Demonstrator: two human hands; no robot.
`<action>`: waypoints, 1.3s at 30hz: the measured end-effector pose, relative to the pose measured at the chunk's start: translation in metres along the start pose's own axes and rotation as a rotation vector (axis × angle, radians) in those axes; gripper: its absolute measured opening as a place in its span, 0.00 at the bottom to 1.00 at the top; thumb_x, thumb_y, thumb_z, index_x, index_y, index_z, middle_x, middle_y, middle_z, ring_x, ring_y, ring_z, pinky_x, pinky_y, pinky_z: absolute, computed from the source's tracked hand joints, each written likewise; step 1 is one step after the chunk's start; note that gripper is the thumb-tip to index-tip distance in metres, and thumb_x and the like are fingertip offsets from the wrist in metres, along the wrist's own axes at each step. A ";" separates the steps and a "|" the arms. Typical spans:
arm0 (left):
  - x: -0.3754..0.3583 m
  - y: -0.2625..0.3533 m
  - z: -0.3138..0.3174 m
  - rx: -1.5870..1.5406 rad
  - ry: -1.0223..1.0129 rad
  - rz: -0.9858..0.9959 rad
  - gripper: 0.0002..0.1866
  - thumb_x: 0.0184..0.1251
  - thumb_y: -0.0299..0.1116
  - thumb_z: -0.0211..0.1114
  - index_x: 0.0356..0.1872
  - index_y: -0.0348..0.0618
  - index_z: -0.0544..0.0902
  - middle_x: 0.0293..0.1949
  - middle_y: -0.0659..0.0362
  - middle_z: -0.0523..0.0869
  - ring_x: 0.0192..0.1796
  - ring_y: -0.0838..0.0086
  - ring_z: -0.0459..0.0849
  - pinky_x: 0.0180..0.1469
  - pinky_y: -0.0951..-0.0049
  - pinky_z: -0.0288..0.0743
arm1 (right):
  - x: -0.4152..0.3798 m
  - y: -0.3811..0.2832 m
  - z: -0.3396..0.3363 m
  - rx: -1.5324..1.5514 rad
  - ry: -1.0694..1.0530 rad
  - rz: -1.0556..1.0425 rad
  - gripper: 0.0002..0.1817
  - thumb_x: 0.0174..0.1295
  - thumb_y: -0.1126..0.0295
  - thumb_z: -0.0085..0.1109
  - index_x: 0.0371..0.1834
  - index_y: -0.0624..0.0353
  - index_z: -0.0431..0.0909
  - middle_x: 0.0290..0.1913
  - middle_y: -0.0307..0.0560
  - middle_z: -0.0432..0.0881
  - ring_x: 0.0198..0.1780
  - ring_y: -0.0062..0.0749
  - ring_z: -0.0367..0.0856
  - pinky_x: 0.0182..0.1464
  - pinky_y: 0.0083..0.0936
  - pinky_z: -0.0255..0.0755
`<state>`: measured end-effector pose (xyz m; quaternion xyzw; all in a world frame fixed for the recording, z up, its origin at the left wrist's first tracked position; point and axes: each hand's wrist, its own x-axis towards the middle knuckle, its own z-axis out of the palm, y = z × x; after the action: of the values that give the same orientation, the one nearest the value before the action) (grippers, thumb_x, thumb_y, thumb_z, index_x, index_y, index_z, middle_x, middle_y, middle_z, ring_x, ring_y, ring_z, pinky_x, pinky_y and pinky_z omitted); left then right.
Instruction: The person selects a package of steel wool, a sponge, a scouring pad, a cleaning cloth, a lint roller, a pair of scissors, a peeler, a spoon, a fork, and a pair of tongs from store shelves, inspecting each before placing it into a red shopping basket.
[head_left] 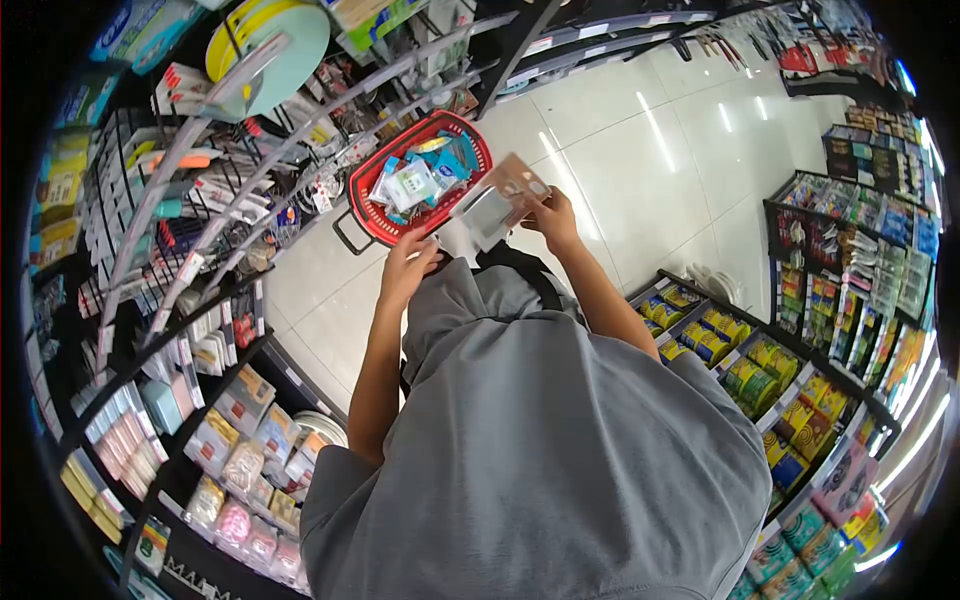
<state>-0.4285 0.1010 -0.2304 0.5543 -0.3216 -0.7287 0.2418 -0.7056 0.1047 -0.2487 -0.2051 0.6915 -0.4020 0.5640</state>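
My right hand (pixel 549 220) grips a flat, partly clear package (pixel 497 202) by its right edge. The package is tilted and has a brownish-pink top part. My left hand (pixel 408 263) is to the left of the package, near the basket's lower edge, with its fingers curled; whatever it may hold is too small to make out. Just beyond my hands, a red basket (pixel 366 178) stands on the floor, holding several blue and white packets (pixel 412 187). Its black handle hangs over the left side.
Shelves and hooks with packaged goods (pixel 230 190) line the left. At the lower left are bins of bagged items (pixel 245 465). Yellow and blue packs (pixel 705 342) fill a rack at the right, with another display (pixel 850 250) beyond. Pale tiles (pixel 640 150) cover the floor.
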 end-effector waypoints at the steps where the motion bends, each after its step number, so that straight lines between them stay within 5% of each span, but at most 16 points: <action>1: 0.003 -0.017 -0.013 0.043 0.069 -0.021 0.23 0.63 0.36 0.61 0.56 0.37 0.70 0.40 0.53 0.80 0.39 0.70 0.83 0.40 0.75 0.78 | 0.011 0.017 -0.004 -0.014 -0.010 0.008 0.15 0.60 0.70 0.54 0.46 0.68 0.68 0.36 0.50 0.79 0.32 0.33 0.82 0.30 0.26 0.80; 3: 0.005 -0.051 -0.042 0.078 0.099 -0.063 0.21 0.63 0.37 0.60 0.54 0.38 0.71 0.41 0.54 0.81 0.41 0.70 0.83 0.40 0.74 0.77 | 0.029 0.047 -0.009 -0.300 0.188 0.074 0.16 0.56 0.70 0.59 0.42 0.68 0.69 0.35 0.52 0.79 0.30 0.33 0.83 0.28 0.24 0.80; 10: -0.039 -0.144 -0.123 0.193 0.349 -0.259 0.19 0.62 0.38 0.60 0.51 0.39 0.73 0.38 0.55 0.82 0.38 0.69 0.83 0.38 0.70 0.77 | 0.094 0.155 -0.001 -0.719 0.145 0.109 0.20 0.52 0.64 0.64 0.40 0.67 0.69 0.33 0.51 0.80 0.29 0.30 0.83 0.27 0.24 0.81; 14: -0.063 -0.179 -0.144 0.046 0.409 -0.344 0.17 0.59 0.36 0.61 0.48 0.39 0.75 0.35 0.56 0.82 0.34 0.71 0.83 0.34 0.71 0.76 | 0.086 0.117 0.066 -0.693 -0.022 0.065 0.21 0.54 0.62 0.63 0.44 0.66 0.69 0.34 0.50 0.80 0.31 0.30 0.84 0.27 0.26 0.80; 16: -0.069 -0.187 -0.147 0.087 0.435 -0.412 0.18 0.58 0.36 0.61 0.47 0.38 0.75 0.33 0.58 0.83 0.32 0.73 0.83 0.31 0.74 0.76 | 0.064 0.079 0.095 -0.351 -0.177 0.199 0.21 0.53 0.65 0.62 0.46 0.64 0.69 0.35 0.49 0.81 0.33 0.31 0.84 0.28 0.27 0.78; 21: -0.072 -0.190 -0.147 0.088 0.410 -0.467 0.16 0.59 0.36 0.61 0.46 0.40 0.76 0.34 0.59 0.83 0.32 0.74 0.83 0.31 0.73 0.76 | 0.066 0.075 0.107 -0.494 -0.309 0.258 0.22 0.49 0.71 0.59 0.49 0.63 0.69 0.36 0.50 0.82 0.32 0.32 0.84 0.30 0.27 0.77; 24: -0.064 -0.186 -0.148 0.140 0.377 -0.471 0.14 0.60 0.36 0.60 0.45 0.42 0.76 0.36 0.59 0.83 0.34 0.73 0.83 0.33 0.71 0.75 | 0.074 0.103 0.081 -0.662 -0.346 0.174 0.21 0.48 0.70 0.59 0.47 0.65 0.74 0.34 0.51 0.82 0.30 0.35 0.83 0.29 0.27 0.77; 26: -0.056 -0.178 -0.150 0.158 0.366 -0.467 0.14 0.60 0.36 0.60 0.45 0.42 0.76 0.36 0.59 0.83 0.34 0.73 0.83 0.33 0.71 0.75 | 0.071 0.123 0.051 -1.029 -0.448 -0.191 0.17 0.51 0.69 0.58 0.44 0.65 0.75 0.33 0.49 0.82 0.29 0.32 0.82 0.28 0.26 0.77; 28: -0.045 -0.172 -0.156 0.159 0.347 -0.459 0.14 0.60 0.36 0.60 0.45 0.42 0.76 0.35 0.59 0.83 0.33 0.74 0.83 0.32 0.72 0.75 | 0.082 0.167 0.011 -0.980 -0.461 -0.098 0.13 0.53 0.66 0.56 0.40 0.62 0.76 0.31 0.47 0.82 0.29 0.31 0.81 0.28 0.26 0.76; 29: -0.038 -0.176 -0.163 0.148 0.333 -0.447 0.14 0.60 0.35 0.60 0.45 0.42 0.76 0.35 0.59 0.83 0.33 0.74 0.83 0.32 0.72 0.75 | 0.062 0.151 0.007 -0.710 -0.273 0.209 0.11 0.57 0.65 0.53 0.38 0.60 0.77 0.31 0.45 0.82 0.27 0.30 0.81 0.26 0.26 0.75; 32: -0.010 -0.184 -0.178 0.211 0.275 -0.210 0.13 0.58 0.35 0.62 0.43 0.42 0.77 0.30 0.58 0.83 0.26 0.74 0.82 0.23 0.75 0.72 | 0.080 0.229 -0.057 -0.782 -0.331 0.247 0.11 0.55 0.65 0.51 0.36 0.57 0.80 0.29 0.44 0.82 0.26 0.31 0.80 0.29 0.29 0.74; 33: -0.008 -0.154 -0.171 0.308 0.265 -0.105 0.15 0.58 0.36 0.62 0.44 0.40 0.77 0.30 0.57 0.84 0.26 0.75 0.82 0.24 0.76 0.73 | 0.051 0.193 -0.054 -0.830 -0.321 0.189 0.11 0.53 0.64 0.50 0.29 0.56 0.82 0.27 0.44 0.82 0.26 0.31 0.79 0.30 0.30 0.73; 34: -0.001 -0.128 -0.163 0.417 0.251 -0.015 0.16 0.58 0.36 0.63 0.44 0.39 0.77 0.31 0.55 0.84 0.26 0.75 0.83 0.27 0.76 0.75 | 0.069 0.247 -0.081 -0.997 -0.325 -0.013 0.11 0.48 0.63 0.52 0.24 0.56 0.82 0.25 0.43 0.82 0.25 0.31 0.79 0.29 0.31 0.72; 36: 0.025 -0.075 -0.146 0.482 0.194 0.176 0.15 0.59 0.34 0.63 0.44 0.38 0.77 0.34 0.55 0.84 0.30 0.76 0.83 0.33 0.75 0.77 | 0.033 0.199 -0.061 -0.721 -0.067 0.400 0.07 0.42 0.68 0.56 0.22 0.55 0.81 0.21 0.42 0.79 0.22 0.26 0.75 0.22 0.27 0.69; 38: 0.037 -0.003 -0.116 0.486 0.113 0.404 0.14 0.60 0.32 0.62 0.45 0.37 0.77 0.35 0.55 0.84 0.34 0.76 0.83 0.37 0.75 0.76 | 0.018 0.202 -0.055 -0.255 0.159 0.377 0.07 0.45 0.69 0.56 0.24 0.58 0.80 0.22 0.41 0.78 0.23 0.27 0.74 0.23 0.26 0.70; 39: 0.041 0.041 -0.098 0.497 0.069 0.539 0.14 0.60 0.32 0.62 0.45 0.37 0.77 0.36 0.55 0.84 0.37 0.76 0.82 0.38 0.76 0.76 | 0.015 0.197 -0.052 -0.481 0.194 0.305 0.09 0.46 0.68 0.57 0.28 0.59 0.81 0.26 0.44 0.81 0.28 0.30 0.78 0.31 0.27 0.74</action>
<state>-0.3454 0.0247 -0.2445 0.5157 -0.6148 -0.5195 0.2935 -0.7259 0.2275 -0.4113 -0.1872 0.8403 -0.1552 0.4844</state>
